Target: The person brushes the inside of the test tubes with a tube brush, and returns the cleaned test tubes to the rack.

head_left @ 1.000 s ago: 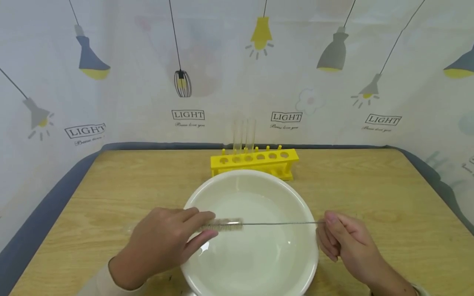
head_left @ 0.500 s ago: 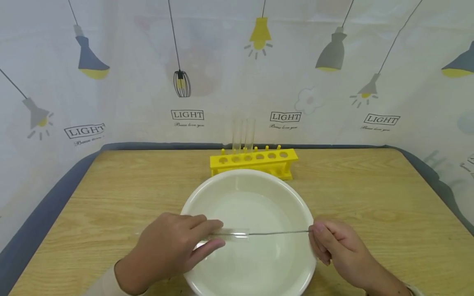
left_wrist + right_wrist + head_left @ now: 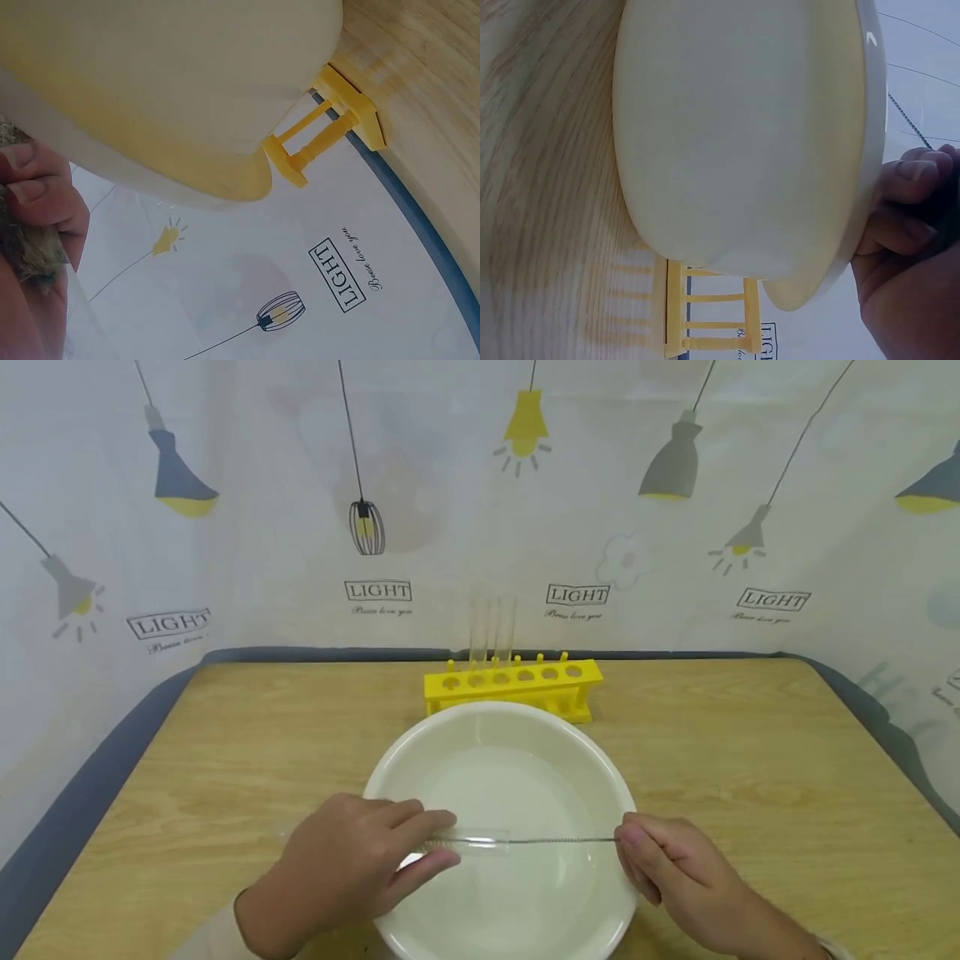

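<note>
Over the white basin (image 3: 626, 793), my left hand (image 3: 352, 860) grips a clear glass test tube (image 3: 491, 842) lying sideways, its open end pointing right. A test tube brush (image 3: 562, 840) runs into that end, with its bristles inside the tube, mostly behind the left fingers. In the left wrist view the bristles (image 3: 37, 251) show through the glass beside the fingers. My right hand (image 3: 678, 872) pinches the far end of the brush's twisted wire handle, near the basin's right rim. In the right wrist view part of the wire (image 3: 907, 116) rises past the fingertips.
Right behind the basin stands a yellow test tube rack (image 3: 517, 677). Two upright clear test tubes (image 3: 504, 631) are in its left part. The basin holds what looks like clear water. A lamp-printed curtain (image 3: 450, 485) hangs behind the wooden table (image 3: 247, 735).
The right hand has moved left, pushing the brush deeper into the tube; the bristles near its mouth have gone further in. The left hand with the tube has shifted slightly right and down.
</note>
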A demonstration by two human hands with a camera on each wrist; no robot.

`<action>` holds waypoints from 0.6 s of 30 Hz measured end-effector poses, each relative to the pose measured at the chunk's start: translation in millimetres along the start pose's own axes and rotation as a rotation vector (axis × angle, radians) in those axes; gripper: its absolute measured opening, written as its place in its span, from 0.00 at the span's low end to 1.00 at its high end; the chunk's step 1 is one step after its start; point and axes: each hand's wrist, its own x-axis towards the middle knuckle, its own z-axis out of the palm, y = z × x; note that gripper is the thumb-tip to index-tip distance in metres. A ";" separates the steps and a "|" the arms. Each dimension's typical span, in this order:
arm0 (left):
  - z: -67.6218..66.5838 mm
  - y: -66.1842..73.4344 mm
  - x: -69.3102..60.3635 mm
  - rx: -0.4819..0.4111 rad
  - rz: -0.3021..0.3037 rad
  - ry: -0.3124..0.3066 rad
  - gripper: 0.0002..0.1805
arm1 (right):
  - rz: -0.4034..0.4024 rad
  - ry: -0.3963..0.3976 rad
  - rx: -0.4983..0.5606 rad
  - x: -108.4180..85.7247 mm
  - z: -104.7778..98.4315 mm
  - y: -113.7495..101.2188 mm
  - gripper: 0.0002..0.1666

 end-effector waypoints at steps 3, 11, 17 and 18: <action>0.4 -0.6 1.9 0.003 0.004 0.011 0.24 | 0.020 -0.016 0.001 1.2 -1.0 -2.2 0.25; -0.1 0.2 12.4 -0.010 -0.023 -0.005 0.23 | 0.001 0.013 0.024 -0.4 -3.1 2.9 0.25; 1.5 -1.8 19.8 0.010 -0.003 0.014 0.23 | -0.033 0.022 0.064 1.3 -3.0 7.0 0.25; 1.8 -2.1 20.7 0.018 0.004 0.022 0.23 | -0.035 0.022 0.062 2.2 -3.0 7.0 0.25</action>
